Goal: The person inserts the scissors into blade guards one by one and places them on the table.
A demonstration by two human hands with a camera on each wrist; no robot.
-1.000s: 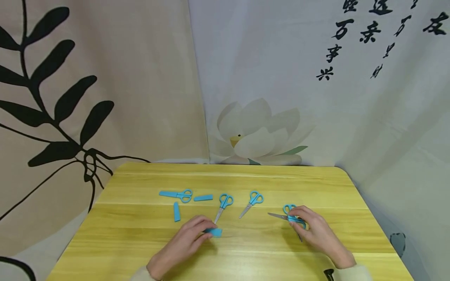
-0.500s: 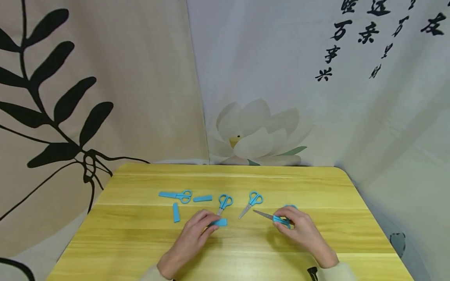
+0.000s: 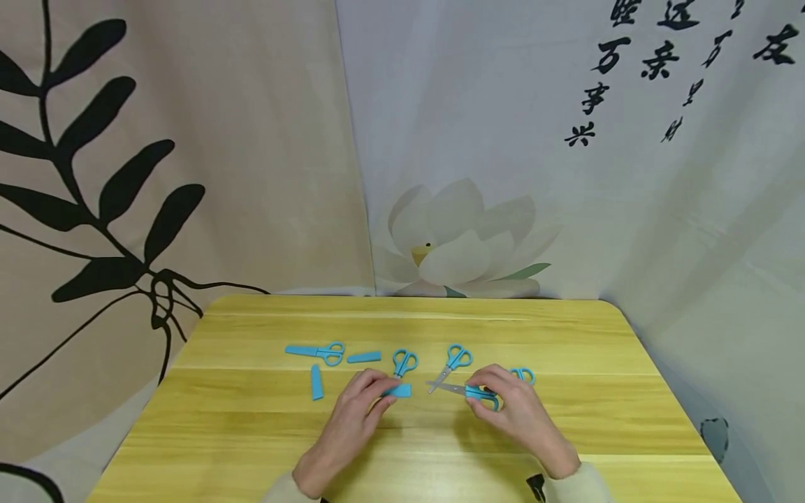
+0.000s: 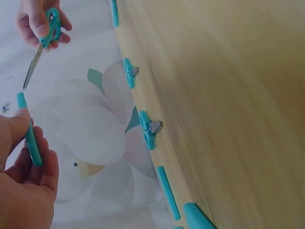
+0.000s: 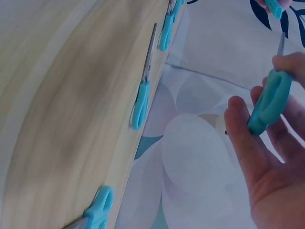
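My left hand pinches a blue blade cover between thumb and fingers, just above the table. In my right hand is a pair of blue-handled scissors, held by the handles, blades together and pointing left. The left wrist view shows the scissors' tip right by the upper end of the cover. From the right wrist, the handle loops lie between thumb and fingers. Another pair of scissors lies just beyond the right hand, partly hidden by it.
On the wooden table lie uncovered scissors in the middle and another uncovered pair behind the left hand. Further left are scissors with a covered blade and two loose blade covers, one lying crosswise, one lengthwise.
My right hand has carried its scissors leftward, away from the pair lying on the right. The left hand has moved the cover slightly right and farther from me, so the two are now closer.
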